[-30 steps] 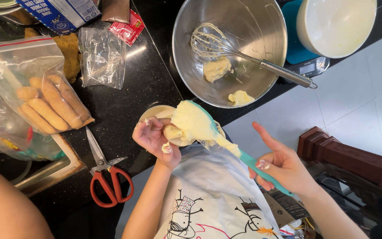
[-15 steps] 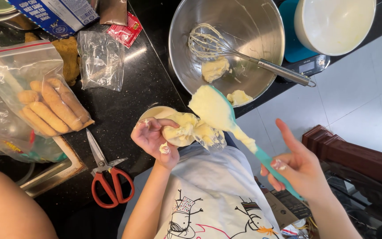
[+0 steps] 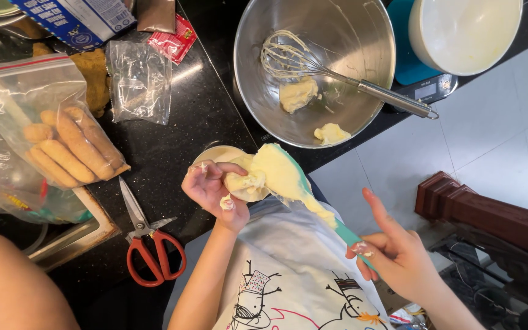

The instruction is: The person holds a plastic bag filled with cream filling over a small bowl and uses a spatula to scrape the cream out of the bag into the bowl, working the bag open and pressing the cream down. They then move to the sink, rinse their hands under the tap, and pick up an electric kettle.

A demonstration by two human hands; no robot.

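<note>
My left hand [image 3: 211, 190], smeared with cream, grips the mouth of a clear plastic bag [image 3: 249, 183] holding pale yellow cream, over a round beige cup [image 3: 214, 153] at the counter's edge. My right hand [image 3: 395, 260] holds the handle of a teal spatula [image 3: 285, 176]. Its blade is coated in cream and rests against the bag's opening. Behind them stands a steel mixing bowl [image 3: 242, 73] with a whisk [image 3: 304, 64] and two lumps of cream [image 3: 297, 93] inside.
Red-handled scissors [image 3: 148, 247] lie left of my arm. A zip bag of finger biscuits [image 3: 62, 143] and other packets sit on the black counter [image 3: 178, 140]. Another person's arm [image 3: 13, 281] is at bottom left. A white bowl [image 3: 462, 30] stands on a teal scale; a dark wooden chair [image 3: 484, 211] is at right.
The spatula rose toward the steel bowl half a second ago, then came back down onto the bag's opening. My right hand dropped lower. My left hand stayed put.
</note>
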